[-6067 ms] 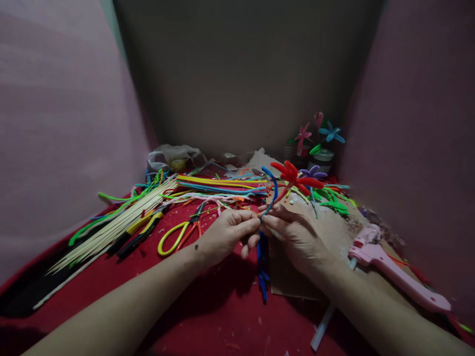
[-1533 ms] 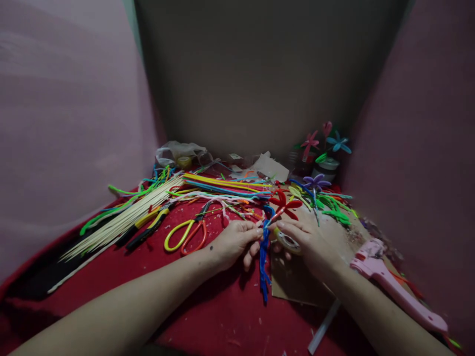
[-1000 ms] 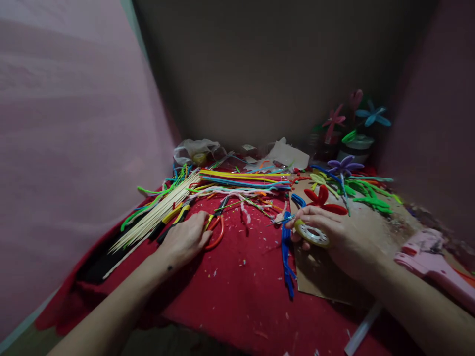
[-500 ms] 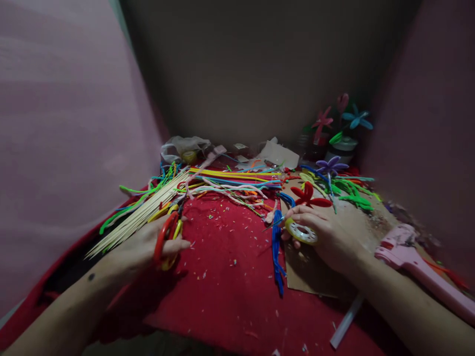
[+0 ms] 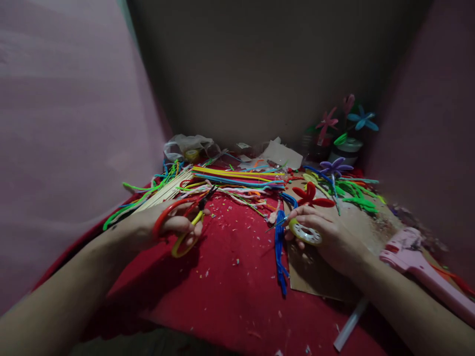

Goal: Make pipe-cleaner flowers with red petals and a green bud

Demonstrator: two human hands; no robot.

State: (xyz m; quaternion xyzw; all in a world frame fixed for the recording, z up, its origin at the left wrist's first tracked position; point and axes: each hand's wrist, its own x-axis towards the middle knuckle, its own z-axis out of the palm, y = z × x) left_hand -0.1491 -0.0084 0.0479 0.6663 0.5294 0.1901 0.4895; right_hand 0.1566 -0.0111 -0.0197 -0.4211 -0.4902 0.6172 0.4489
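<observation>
In my left hand is a pair of scissors with one red and one yellow handle loop. Fingers pass through the loops, and the blades point away to the upper right. My right hand grips a roll of tape with a yellowish rim and a white core. A thin stem sticks out to the left from the same fingers; its other end is hidden. Just below lies a bundle of blue pipe cleaners. Behind that hand, a red pipe-cleaner flower rests on the cardboard.
Bamboo skewers and colourful pipe cleaners spread across the back of the red cloth. A pink glue gun and a glue stick lie at the right. A purple flower and a lidded jar stand behind.
My left hand has moved right, away from the skewers, and the scissors have turned so their blades angle to the upper right. My right hand keeps its hold, nearly still.
</observation>
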